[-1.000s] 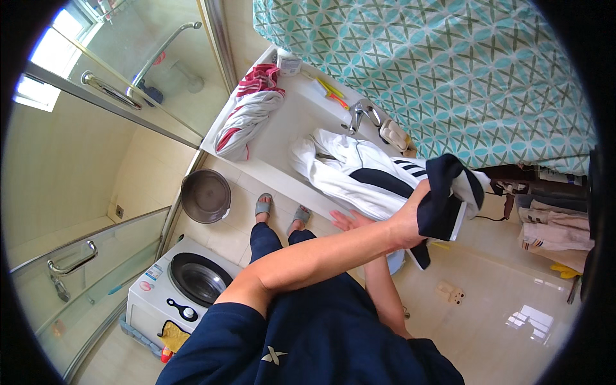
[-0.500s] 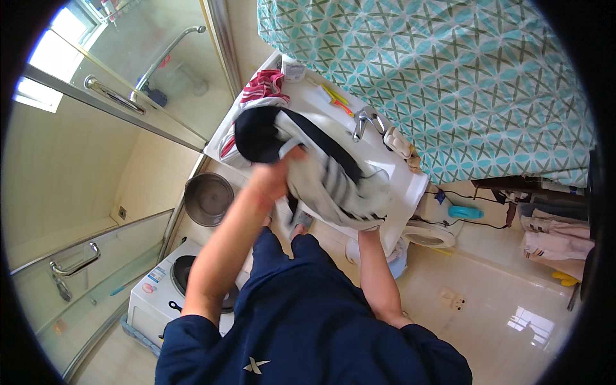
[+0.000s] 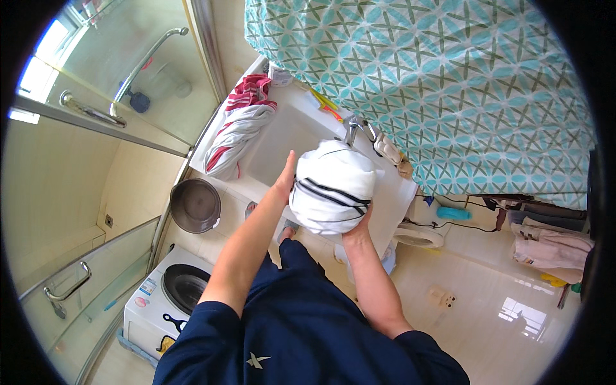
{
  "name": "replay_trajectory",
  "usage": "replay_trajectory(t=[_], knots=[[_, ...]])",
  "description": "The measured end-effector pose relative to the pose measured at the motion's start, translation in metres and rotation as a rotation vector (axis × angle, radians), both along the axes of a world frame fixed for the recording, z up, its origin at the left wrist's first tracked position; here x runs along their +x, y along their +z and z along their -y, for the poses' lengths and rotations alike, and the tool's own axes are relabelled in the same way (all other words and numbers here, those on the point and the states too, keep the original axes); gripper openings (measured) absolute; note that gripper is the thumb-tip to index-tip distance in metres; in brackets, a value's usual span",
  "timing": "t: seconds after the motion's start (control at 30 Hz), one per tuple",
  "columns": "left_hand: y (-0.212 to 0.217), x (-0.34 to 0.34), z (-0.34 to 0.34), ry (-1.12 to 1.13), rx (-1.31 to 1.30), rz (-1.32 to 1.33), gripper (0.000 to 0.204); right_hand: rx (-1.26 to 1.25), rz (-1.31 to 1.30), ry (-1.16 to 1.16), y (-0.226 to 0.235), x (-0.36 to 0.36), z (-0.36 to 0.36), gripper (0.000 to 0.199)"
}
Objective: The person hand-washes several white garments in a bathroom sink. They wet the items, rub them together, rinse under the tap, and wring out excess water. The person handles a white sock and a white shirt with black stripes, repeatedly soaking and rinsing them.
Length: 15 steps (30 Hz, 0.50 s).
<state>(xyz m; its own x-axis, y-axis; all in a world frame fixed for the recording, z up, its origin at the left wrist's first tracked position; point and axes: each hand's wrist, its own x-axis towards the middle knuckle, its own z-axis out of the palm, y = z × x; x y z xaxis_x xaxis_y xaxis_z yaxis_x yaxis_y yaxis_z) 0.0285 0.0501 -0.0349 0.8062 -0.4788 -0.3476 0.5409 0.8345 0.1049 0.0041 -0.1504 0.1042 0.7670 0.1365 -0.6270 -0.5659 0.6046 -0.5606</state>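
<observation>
A white garment with black stripes [image 3: 332,187] is bunched into a ball above the white washbasin [image 3: 276,138]. My left hand [image 3: 286,176] presses flat against its left side. My right hand [image 3: 358,226] cups it from underneath, on the near side. Both forearms reach forward from my dark blue shirt. A chrome tap [image 3: 352,128] stands at the basin's far edge, just beyond the bundle.
A red and white striped cloth [image 3: 239,125] lies on the basin's left rim. A metal bowl [image 3: 195,205] sits on the floor, and a small white washing machine [image 3: 170,297] stands lower left. A teal patterned curtain [image 3: 443,83] hangs behind. Clothes [image 3: 548,244] pile at right.
The garment was spread out and swung from the right across the basin; now it is gathered into a tight ball between both hands over the basin.
</observation>
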Motion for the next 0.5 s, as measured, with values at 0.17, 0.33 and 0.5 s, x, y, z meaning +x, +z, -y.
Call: replay_trajectory(t=[0.17,0.33,0.5], knots=[[-0.03,0.01,-0.004,0.146,0.019,-0.185,0.06,-0.077,-0.168,0.304,-0.01,0.038,0.014,0.062],[-0.029,0.003,-0.024,-0.144,1.503,-0.034,0.056,-1.015,-0.016,0.967,-0.079,0.096,0.068,0.056],[-0.005,0.006,-0.031,-0.033,2.126,0.173,0.078,-1.666,0.159,0.689,-0.142,0.093,0.063,0.087]])
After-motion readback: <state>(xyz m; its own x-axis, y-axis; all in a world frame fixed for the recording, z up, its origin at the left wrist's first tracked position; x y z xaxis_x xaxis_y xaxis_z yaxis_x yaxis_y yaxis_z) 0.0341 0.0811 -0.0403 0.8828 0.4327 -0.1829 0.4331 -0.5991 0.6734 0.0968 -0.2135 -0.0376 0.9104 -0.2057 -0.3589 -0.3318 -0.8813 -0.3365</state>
